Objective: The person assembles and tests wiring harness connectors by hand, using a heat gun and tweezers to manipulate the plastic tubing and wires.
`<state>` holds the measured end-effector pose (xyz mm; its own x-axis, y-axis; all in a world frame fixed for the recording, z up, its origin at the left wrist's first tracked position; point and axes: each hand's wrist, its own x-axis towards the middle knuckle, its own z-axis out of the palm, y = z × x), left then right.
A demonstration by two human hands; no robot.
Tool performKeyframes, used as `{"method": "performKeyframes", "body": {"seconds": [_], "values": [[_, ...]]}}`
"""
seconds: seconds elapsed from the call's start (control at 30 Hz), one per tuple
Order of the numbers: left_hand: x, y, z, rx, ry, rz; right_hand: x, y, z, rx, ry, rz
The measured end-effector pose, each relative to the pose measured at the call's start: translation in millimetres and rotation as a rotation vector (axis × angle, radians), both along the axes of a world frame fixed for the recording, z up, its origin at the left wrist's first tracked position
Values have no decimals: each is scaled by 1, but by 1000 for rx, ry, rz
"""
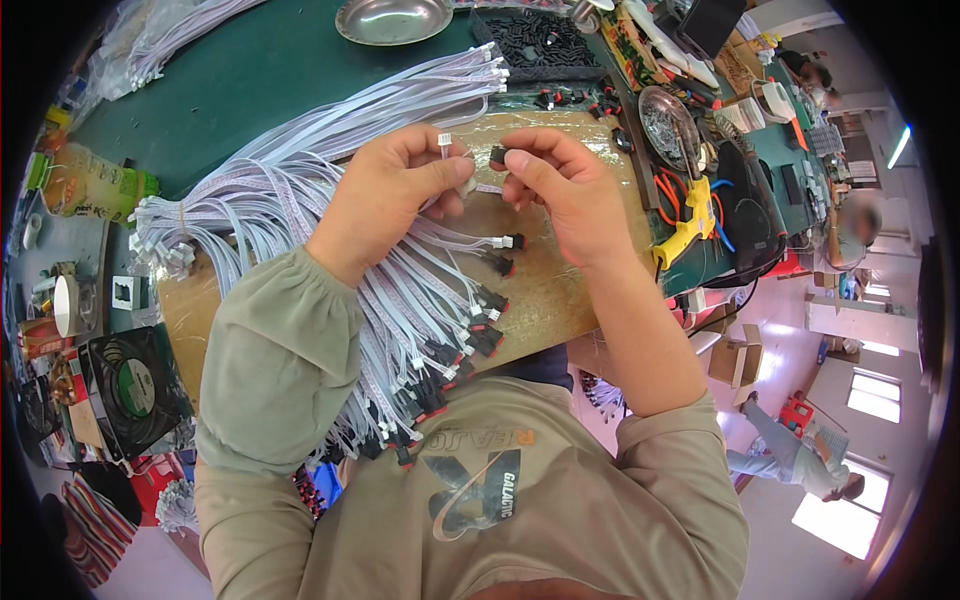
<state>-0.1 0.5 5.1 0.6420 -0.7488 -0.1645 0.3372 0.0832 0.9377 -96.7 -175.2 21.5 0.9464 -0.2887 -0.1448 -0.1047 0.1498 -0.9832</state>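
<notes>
My left hand (pixel 405 180) pinches a wire cable near its end, and a small white connector (pixel 446 142) stands up from between the fingers. Just to its right, my right hand (pixel 560 190) holds a small black connector housing (pixel 498 155) between thumb and forefinger. The two hands are close but apart. Beneath and left of them lies a thick bundle of white ribbon cables (pixel 300 200) on a brown board (pixel 560 290). Many cable ends toward me carry black connectors with red parts (pixel 430 395). More bare white connectors (pixel 490 65) lie at the bundle's far end.
A black tray of small black parts (pixel 540 42) and a metal dish (pixel 393 20) stand at the back. On the right are a yellow glue gun (pixel 688 225), orange-handled pliers (pixel 668 195) and a round metal tray (pixel 668 125). A black fan (pixel 128 390) sits at left.
</notes>
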Motion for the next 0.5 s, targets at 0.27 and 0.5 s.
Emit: {"method": "performKeyframes", "body": {"seconds": [0.27, 0.5], "values": [[-1, 0, 0, -28, 15, -1, 0, -1, -3, -42, -45, 30], [-1, 0, -1, -40, 21, 3, 0, -2, -1, -83, -44, 56]]}}
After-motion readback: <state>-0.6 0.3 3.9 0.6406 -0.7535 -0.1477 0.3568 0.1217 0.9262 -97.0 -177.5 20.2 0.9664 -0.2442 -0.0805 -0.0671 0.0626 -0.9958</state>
